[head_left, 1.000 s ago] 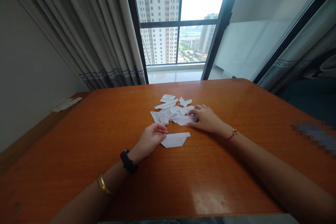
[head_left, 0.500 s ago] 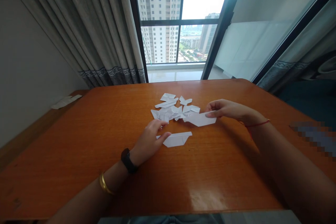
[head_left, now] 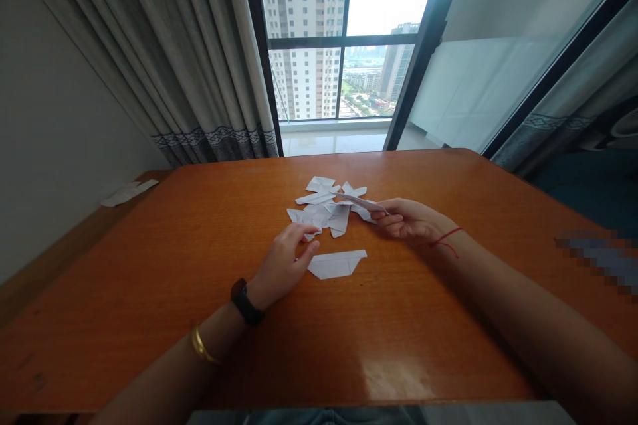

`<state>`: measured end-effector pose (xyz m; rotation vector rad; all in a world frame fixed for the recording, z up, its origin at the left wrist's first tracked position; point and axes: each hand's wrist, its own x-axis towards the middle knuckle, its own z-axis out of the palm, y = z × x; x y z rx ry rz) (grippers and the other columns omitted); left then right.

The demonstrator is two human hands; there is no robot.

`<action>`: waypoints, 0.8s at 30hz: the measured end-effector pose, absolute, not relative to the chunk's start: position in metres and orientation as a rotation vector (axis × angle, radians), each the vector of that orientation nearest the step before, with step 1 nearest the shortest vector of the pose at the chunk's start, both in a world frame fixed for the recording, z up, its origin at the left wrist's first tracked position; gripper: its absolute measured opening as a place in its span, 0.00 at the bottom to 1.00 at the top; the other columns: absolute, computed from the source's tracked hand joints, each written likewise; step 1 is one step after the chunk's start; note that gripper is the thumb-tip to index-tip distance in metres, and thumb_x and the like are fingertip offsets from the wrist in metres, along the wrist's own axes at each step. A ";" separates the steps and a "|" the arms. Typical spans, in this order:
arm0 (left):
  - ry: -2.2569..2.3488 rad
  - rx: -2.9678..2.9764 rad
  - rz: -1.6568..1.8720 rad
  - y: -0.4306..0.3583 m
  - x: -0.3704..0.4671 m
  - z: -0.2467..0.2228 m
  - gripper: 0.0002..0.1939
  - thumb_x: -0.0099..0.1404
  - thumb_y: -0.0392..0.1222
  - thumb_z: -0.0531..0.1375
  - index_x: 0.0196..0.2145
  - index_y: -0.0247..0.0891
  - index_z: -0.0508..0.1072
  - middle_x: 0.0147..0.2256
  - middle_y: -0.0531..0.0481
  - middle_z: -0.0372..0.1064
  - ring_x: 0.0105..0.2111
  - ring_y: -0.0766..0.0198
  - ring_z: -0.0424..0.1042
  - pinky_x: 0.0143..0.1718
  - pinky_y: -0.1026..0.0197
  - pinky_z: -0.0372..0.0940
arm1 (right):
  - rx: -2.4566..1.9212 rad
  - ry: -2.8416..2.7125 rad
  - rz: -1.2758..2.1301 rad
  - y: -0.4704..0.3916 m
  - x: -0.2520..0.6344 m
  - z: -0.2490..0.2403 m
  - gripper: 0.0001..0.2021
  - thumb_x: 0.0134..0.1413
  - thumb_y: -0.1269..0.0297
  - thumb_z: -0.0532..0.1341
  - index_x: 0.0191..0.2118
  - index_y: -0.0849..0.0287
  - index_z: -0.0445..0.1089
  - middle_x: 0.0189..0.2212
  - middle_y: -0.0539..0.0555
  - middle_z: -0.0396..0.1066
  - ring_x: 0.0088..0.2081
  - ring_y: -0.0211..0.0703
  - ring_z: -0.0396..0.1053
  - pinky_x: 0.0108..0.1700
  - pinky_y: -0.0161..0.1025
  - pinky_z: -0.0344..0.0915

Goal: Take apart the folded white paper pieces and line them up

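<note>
A loose pile of folded white papers (head_left: 319, 214) lies on the wooden table (head_left: 209, 239). Between its fingertips my right hand (head_left: 406, 219) pinches one folded paper (head_left: 361, 201), seen nearly edge-on over the right side of the pile. My left hand (head_left: 284, 262) rests at the pile's near left, thumb and fingers apart, with nothing held. Just right of my left thumb, a single folded paper (head_left: 337, 265) with slanted ends lies flat on the table, apart from the pile.
More white paper (head_left: 128, 193) lies on a ledge by the wall at the left. A grey curtain (head_left: 199, 46) hangs behind the table's left side, beside a window. A blurred-out item is at the table's right edge.
My right hand has moved slightly left and turned, tipping its paper from face-on to nearly edge-on. Some papers at the pile's right have shifted. My left hand is almost still.
</note>
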<state>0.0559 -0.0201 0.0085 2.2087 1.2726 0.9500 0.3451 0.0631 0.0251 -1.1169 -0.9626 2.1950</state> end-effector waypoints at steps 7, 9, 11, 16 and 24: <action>1.311 2.159 1.039 -0.018 0.056 0.007 0.10 0.68 0.39 0.54 0.46 0.38 0.69 0.41 0.48 0.68 0.40 0.62 0.68 0.46 0.59 0.62 | -1.136 -1.278 1.782 0.054 0.331 0.025 0.12 0.50 0.60 0.65 0.26 0.61 0.64 0.17 0.43 0.53 0.17 0.28 0.43 0.17 0.29 0.42; 1.398 2.087 1.128 -0.016 0.055 0.007 0.09 0.68 0.40 0.53 0.45 0.38 0.68 0.41 0.48 0.68 0.39 0.62 0.67 0.45 0.59 0.62 | -1.168 -1.487 1.645 0.043 0.318 0.023 0.13 0.47 0.58 0.67 0.29 0.63 0.69 0.20 0.46 0.61 0.20 0.29 0.51 0.20 0.29 0.47; 1.482 2.022 1.194 -0.014 0.052 0.010 0.09 0.68 0.41 0.53 0.43 0.38 0.69 0.40 0.48 0.69 0.38 0.62 0.67 0.43 0.59 0.63 | -1.180 -1.715 1.532 0.032 0.302 0.020 0.14 0.47 0.56 0.67 0.31 0.64 0.71 0.23 0.48 0.66 0.23 0.31 0.57 0.24 0.31 0.52; 1.321 2.170 0.941 -0.013 0.045 0.019 0.08 0.67 0.43 0.57 0.39 0.38 0.72 0.38 0.49 0.71 0.38 0.61 0.69 0.43 0.60 0.63 | -1.279 -1.999 1.220 0.010 0.274 0.011 0.10 0.51 0.60 0.62 0.33 0.63 0.74 0.29 0.51 0.74 0.30 0.38 0.67 0.33 0.34 0.61; 1.149 2.511 0.518 -0.020 0.048 0.012 0.16 0.59 0.44 0.66 0.45 0.40 0.74 0.46 0.47 0.71 0.48 0.55 0.67 0.50 0.54 0.60 | -1.516 -2.291 0.684 -0.001 0.274 0.016 0.07 0.51 0.66 0.58 0.31 0.55 0.75 0.31 0.50 0.76 0.32 0.40 0.70 0.33 0.34 0.61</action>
